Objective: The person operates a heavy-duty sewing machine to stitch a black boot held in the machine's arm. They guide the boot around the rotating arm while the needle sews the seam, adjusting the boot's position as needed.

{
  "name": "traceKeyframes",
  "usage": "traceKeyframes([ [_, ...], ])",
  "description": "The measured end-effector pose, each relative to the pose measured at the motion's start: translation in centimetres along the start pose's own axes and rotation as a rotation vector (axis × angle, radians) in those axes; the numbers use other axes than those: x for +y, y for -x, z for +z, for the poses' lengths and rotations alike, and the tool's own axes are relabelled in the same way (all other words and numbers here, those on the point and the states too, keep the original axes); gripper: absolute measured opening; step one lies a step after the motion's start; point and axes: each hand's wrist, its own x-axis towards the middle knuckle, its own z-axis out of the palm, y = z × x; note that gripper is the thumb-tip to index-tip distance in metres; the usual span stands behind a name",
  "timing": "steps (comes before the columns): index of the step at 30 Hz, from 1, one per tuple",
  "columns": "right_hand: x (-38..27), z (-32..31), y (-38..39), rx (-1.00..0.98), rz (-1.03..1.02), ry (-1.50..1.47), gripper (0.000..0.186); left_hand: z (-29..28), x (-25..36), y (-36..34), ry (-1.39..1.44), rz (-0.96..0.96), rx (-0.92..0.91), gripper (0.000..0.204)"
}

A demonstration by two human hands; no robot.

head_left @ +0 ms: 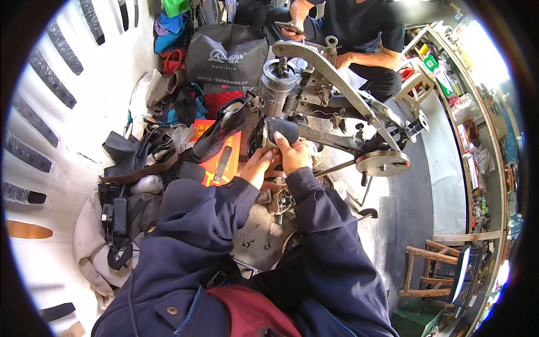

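A black leather shoe [287,129], only partly visible, sits beneath the metal head of a hand-cranked shoe-stitching machine [277,90]. My right hand [293,154] is closed on its near side, the thumb pressed on the dark leather. Beside it, my left hand [260,167] is closed at the shoe's lower edge, its fingertips bent inward and partly hidden. Just left of my hands, another black shoe [220,130] lies on an orange-red box [230,160]. The machine's long curved lever [337,78] and round handwheel [383,163] stretch off to the right.
Across the machine sits a person in dark clothes [359,33], holding a phone [291,28]. A dark bag [224,56] and piled leather scraps [126,154] crowd the left. Cluttered shelves [469,146], a wooden stool [435,272] and a green box [416,319] stand at right.
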Motion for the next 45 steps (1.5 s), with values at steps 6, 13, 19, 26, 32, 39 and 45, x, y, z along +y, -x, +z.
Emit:
traceKeyframes([
  [6,-0.2,0.2,0.6,0.042,0.014,0.073,0.034,0.8,-0.6,-3.5,0.165,0.217,0.102,0.040],
  [13,0.3,0.4,0.7,0.021,-0.018,-0.053,0.027,1.8,1.0,-4.6,0.260,0.204,0.092,0.031],
  [19,0.6,-0.2,0.7,-0.047,0.022,-0.051,0.023,0.7,1.8,-4.9,0.218,0.127,0.052,0.029],
  [26,-1.0,-1.5,0.6,-0.029,0.274,-0.158,0.060,0.7,2.6,-4.4,0.062,0.175,0.027,0.023],
  [32,-0.9,-1.5,0.4,-0.037,0.167,-0.102,0.037,0.5,2.9,-4.2,0.066,0.154,-0.011,0.020],
  [39,-0.6,-1.1,0.7,0.001,-0.037,0.024,0.026,0.8,2.1,-3.7,0.067,0.122,-0.065,0.027],
  [45,-0.1,-0.7,0.8,0.041,-0.076,-0.003,0.023,1.3,0.9,-4.6,0.213,0.214,-0.064,0.027],
])
